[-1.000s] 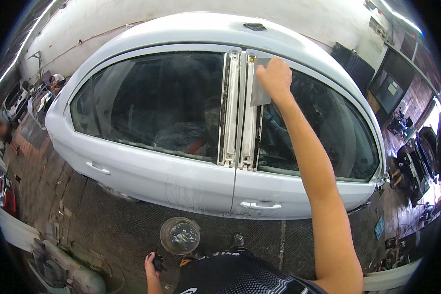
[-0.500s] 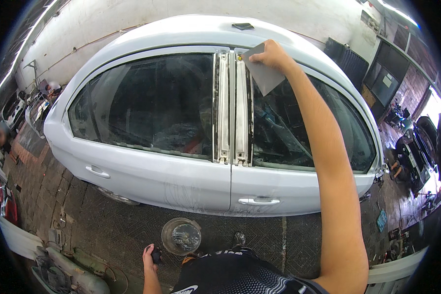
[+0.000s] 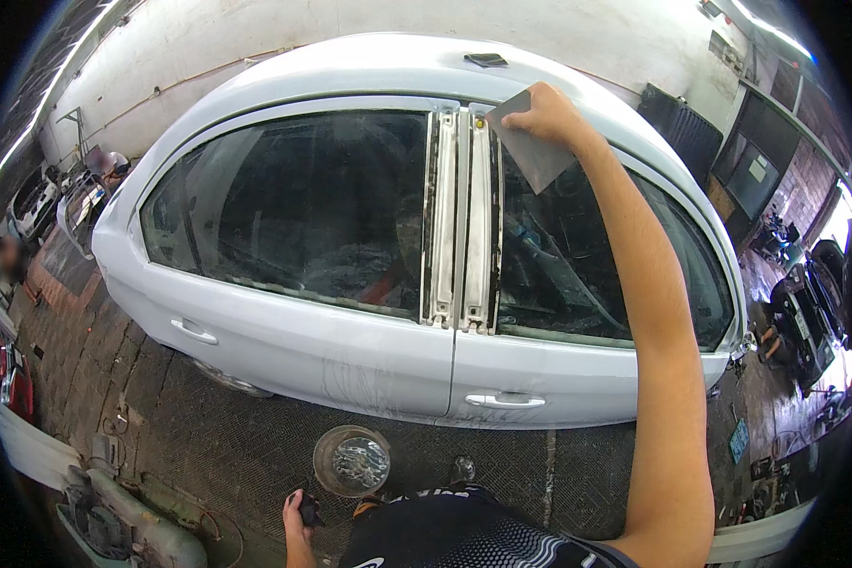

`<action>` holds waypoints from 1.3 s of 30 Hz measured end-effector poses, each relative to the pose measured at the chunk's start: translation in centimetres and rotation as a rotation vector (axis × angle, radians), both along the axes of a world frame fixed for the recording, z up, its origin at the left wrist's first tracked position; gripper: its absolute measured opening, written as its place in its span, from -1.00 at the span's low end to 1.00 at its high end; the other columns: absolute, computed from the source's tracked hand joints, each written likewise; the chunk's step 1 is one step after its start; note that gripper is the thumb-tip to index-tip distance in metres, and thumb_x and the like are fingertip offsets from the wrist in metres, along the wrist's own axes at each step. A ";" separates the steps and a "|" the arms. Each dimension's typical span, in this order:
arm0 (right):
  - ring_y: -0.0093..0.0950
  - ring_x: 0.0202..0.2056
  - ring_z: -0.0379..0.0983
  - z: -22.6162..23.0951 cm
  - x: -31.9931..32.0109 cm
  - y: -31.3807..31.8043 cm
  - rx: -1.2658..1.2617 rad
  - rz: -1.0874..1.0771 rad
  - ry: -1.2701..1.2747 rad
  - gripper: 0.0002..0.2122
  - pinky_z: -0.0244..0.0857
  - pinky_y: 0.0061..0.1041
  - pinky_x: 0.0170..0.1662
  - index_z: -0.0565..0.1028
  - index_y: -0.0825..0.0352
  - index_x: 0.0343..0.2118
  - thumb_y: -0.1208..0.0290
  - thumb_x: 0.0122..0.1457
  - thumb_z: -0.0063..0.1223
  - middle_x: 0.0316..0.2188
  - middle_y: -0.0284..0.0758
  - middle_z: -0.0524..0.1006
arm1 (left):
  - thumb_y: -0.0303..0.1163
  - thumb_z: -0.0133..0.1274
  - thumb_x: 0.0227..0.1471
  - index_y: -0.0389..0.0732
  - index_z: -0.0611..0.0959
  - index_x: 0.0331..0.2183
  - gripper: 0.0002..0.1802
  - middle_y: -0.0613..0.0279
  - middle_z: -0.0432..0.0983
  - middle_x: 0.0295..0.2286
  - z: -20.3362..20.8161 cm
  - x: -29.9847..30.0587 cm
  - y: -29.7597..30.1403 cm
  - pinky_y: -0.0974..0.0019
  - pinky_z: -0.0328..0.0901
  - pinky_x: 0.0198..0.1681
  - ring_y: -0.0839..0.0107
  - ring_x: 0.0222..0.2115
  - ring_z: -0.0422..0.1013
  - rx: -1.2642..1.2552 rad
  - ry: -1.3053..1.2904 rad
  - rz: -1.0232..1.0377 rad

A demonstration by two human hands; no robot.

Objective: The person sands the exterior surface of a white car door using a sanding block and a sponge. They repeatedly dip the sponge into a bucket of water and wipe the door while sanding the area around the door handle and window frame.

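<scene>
Two grips engaged: right hand (image 3: 553, 115) pinching grey sheet (image 3: 534, 158) at car window (image 3: 563, 251); left hand (image 3: 293, 517) clasping dark object (image 3: 310, 512).

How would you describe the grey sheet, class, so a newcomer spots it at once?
Start at the pale car, then find the two upright strips between its side windows. Beside their top, to the right, the right hand grips the grey sheet. Plain grey, with a pointed lower corner, it stands apart from the whitish strips and dark windows.

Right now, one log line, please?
right hand: grips rectangular grey sheet; left hand: holds small black object; nearby: white car, round translucent bucket
</scene>
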State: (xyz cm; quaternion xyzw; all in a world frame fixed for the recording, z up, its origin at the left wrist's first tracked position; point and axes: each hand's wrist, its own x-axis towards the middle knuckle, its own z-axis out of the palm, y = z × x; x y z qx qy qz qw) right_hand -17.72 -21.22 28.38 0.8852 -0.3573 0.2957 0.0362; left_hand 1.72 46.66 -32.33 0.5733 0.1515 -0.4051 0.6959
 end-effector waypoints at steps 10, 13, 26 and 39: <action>0.00 -0.24 0.62 -1.2 1.3 0.5 0.025 -0.036 -0.048 -0.58 0.49 -0.19 -0.09 0.63 0.57 -0.36 0.20 -0.11 0.31 -0.34 0.14 0.63 | -0.48 0.33 0.01 -0.27 0.59 -0.23 -0.72 0.07 0.59 -0.33 34.2 -1.0 -27.6 0.23 0.50 -0.33 0.27 -0.36 0.56 -0.513 -0.503 -0.602; 0.00 -0.22 0.61 -2.9 0.1 0.0 0.031 -0.076 -0.043 -0.59 0.48 -0.18 -0.08 0.62 0.57 -0.37 0.22 -0.10 0.31 -0.33 0.16 0.62 | -0.24 0.28 0.08 -0.30 0.62 -0.34 -0.70 0.22 0.53 -0.44 47.9 -3.5 -41.2 0.37 0.35 -0.26 0.53 -0.44 0.41 -0.520 -1.412 -0.726; -0.03 -0.22 0.62 -0.5 -0.1 -1.9 -0.031 0.000 -0.129 -0.65 0.48 -0.17 -0.07 0.65 0.48 -0.33 0.26 -0.08 0.29 -0.31 0.09 0.64 | 0.06 0.22 0.01 -0.24 0.74 -0.21 -0.46 -0.17 0.66 -0.24 62.6 -0.8 -66.6 0.05 0.43 0.01 -0.05 -0.13 0.58 -0.192 -1.900 -0.334; -0.60 -0.21 0.45 -15.2 -1.1 10.4 0.603 0.088 -1.107 -0.65 0.33 -0.52 -0.04 0.59 0.47 -0.08 0.19 0.39 0.06 -0.25 -0.35 0.61 | -0.17 0.19 0.19 -0.30 0.56 -0.58 -0.55 0.27 0.33 -0.67 47.1 2.7 -52.2 0.26 0.23 -0.43 0.51 -0.55 0.20 -0.570 -1.468 -0.705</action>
